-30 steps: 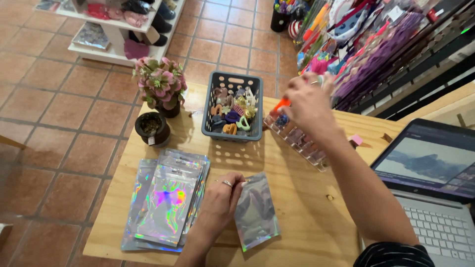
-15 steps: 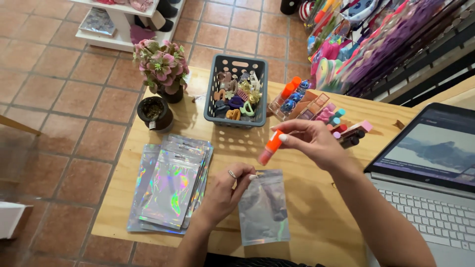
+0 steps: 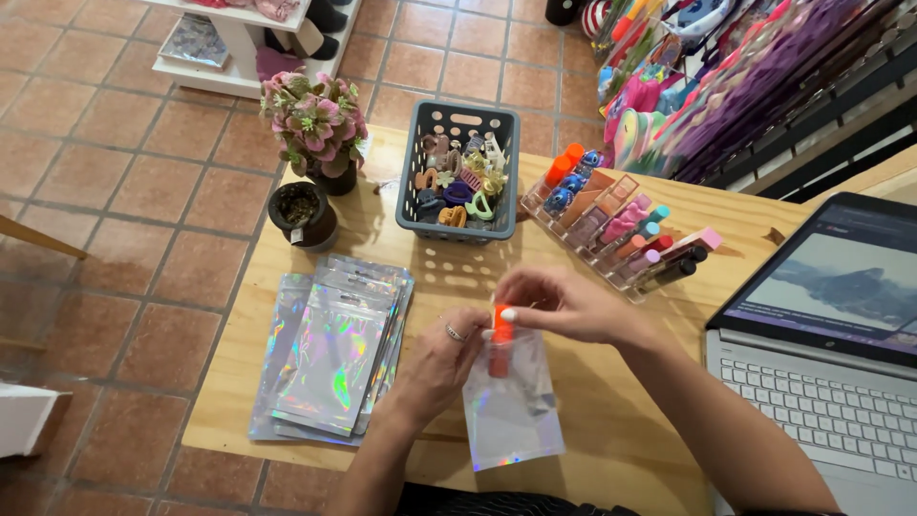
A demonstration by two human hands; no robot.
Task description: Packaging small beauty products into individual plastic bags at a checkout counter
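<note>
Right hand (image 3: 564,301) pinches 1 orange tube (image 3: 501,336), its lower end inside the clear holographic pouch (image 3: 511,406) lying on the desk (image 3: 611,430). Left hand (image 3: 444,358) grips the pouch mouth. Pouch stack (image 3: 334,349) lies left; organiser rack (image 3: 616,229) behind.

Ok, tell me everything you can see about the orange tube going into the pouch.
The orange tube is a small, slim stick, plastic by its look, with a bright orange top and a darker lower part seen through the clear front of the holographic pouch. It stands roughly upright, its lower end inside the pouch mouth. The right hand pinches its top with the fingers, while the left hand holds the pouch open on the wooden table.
</note>
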